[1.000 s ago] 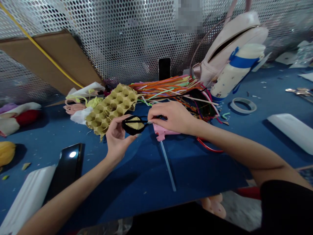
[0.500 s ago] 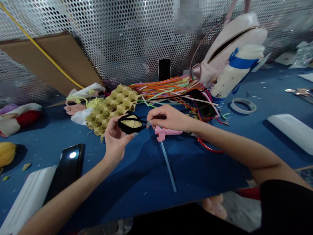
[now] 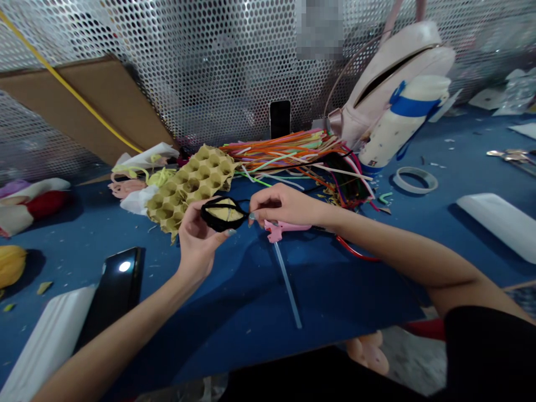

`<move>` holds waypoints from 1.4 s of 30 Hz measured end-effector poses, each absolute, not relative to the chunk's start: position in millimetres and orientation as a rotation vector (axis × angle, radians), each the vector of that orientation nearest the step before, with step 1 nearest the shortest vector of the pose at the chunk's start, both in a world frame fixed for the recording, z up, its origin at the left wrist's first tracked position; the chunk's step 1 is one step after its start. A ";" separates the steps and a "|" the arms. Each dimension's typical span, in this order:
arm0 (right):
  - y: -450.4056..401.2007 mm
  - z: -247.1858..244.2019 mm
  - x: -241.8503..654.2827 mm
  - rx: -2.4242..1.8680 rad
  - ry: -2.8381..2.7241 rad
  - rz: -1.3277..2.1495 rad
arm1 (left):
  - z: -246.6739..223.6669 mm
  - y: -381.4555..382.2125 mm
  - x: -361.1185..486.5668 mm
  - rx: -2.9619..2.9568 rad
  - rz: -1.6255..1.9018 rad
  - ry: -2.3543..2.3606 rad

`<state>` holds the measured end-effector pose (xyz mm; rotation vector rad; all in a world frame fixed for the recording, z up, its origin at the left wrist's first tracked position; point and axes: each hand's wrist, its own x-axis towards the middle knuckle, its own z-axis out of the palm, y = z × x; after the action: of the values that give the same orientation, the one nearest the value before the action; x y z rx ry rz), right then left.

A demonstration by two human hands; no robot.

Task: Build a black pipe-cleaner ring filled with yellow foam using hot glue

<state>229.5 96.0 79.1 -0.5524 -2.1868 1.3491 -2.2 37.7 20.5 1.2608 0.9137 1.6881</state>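
My left hand [image 3: 196,241] holds a black fuzzy ring [image 3: 221,215] with a yellow centre between thumb and fingers. My right hand [image 3: 285,205] pinches a thin black strand running from that ring, probably a pipe cleaner. Just below my right fingertips lies a pink glue gun [image 3: 278,230], with a long clear glue stick [image 3: 287,285] reaching toward me. Behind my left hand sits a honeycomb tray of tan pulp [image 3: 189,187]. A bundle of multicoloured strips [image 3: 285,152] lies beyond my right hand.
A black phone [image 3: 119,273] lies on the blue table [image 3: 335,301] beside a white foam sheet [image 3: 48,346]. Farther back stand a white bottle with blue tape [image 3: 397,123] and a pale pink bag [image 3: 393,84], with a tape roll [image 3: 416,180] nearby, before perforated metal mesh [image 3: 209,67].
Both hands have shifted slightly left and toward me, with the black ring still held between them. The ring has tilted a little, showing more of its yellow centre.
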 end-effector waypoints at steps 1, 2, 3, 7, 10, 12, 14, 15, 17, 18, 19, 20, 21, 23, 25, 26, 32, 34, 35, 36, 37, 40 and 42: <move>95.8 78.9 229.3 -0.551 -2.183 1.354 | 20.4 37.6 -2.0 1.262 1.689 0.912; 95.5 78.7 229.1 -0.554 -2.182 1.358 | 20.5 37.3 -1.9 1.262 1.690 0.907; 95.3 78.5 228.9 -0.561 -2.181 1.361 | 20.6 37.1 -1.6 1.263 1.689 0.899; 94.6 78.5 228.4 -0.572 -2.170 1.378 | 21.7 36.2 -0.7 1.270 1.684 0.878; 94.7 77.4 228.0 -0.552 -2.147 1.421 | 22.0 36.1 -0.3 1.253 1.686 0.862; 95.4 75.4 227.8 -0.545 -2.126 1.484 | 22.2 36.1 -0.3 1.247 1.679 0.854; 96.8 72.3 227.8 -0.541 -2.106 1.558 | 22.5 35.8 -0.5 1.259 1.673 0.858; 97.7 70.6 227.9 -0.536 -2.097 1.593 | 22.9 35.5 -0.5 1.269 1.673 0.862; 99.3 67.6 228.1 -0.519 -2.079 1.652 | 23.7 34.9 -0.5 1.288 1.679 0.859; 99.9 66.4 228.3 -0.508 -2.070 1.676 | 24.2 34.5 -0.5 1.296 1.681 0.854; 100.3 65.5 228.5 -0.497 -2.061 1.697 | 24.6 34.1 -0.4 1.301 1.684 0.845; 100.4 64.9 228.7 -0.490 -2.051 1.715 | 24.9 33.5 -0.3 1.304 1.684 0.836; 100.3 64.6 228.9 -0.487 -2.039 1.732 | 25.2 33.0 -0.1 1.306 1.680 0.829; 99.6 64.1 229.1 -0.492 -2.014 1.773 | 25.6 31.7 0.0 1.314 1.669 0.826; 98.9 63.1 229.0 -0.500 -1.982 1.822 | 26.0 30.4 0.2 1.331 1.653 0.823; 98.7 62.2 228.9 -0.498 -1.966 1.847 | 26.3 29.8 0.4 1.346 1.645 0.820; 99.6 56.2 227.7 -0.472 -1.917 1.934 | 27.7 28.5 1.5 1.367 1.655 0.833; 98.7 56.3 227.1 -0.473 -1.879 1.967 | 28.0 28.4 1.8 1.360 1.659 0.832; 97.9 56.9 226.8 -0.474 -1.858 1.987 | 28.3 28.1 2.0 1.358 1.662 0.827; 97.0 57.6 226.5 -0.478 -1.839 2.008 | 28.8 27.7 2.3 1.353 1.664 0.821; 95.9 58.6 226.2 -0.485 -1.822 2.028 | 29.5 27.0 2.8 1.339 1.666 0.818; 92.6 61.9 224.9 -0.516 -1.770 2.075 | 33.1 23.5 5.0 1.240 1.683 0.820; 90.5 63.9 223.7 -0.522 -1.728 2.095 | 36.4 20.5 7.1 1.143 1.684 0.829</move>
<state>223.7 90.5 63.9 -0.5220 -1.7280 2.0948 7.1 20.5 36.4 1.1427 0.8292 1.6841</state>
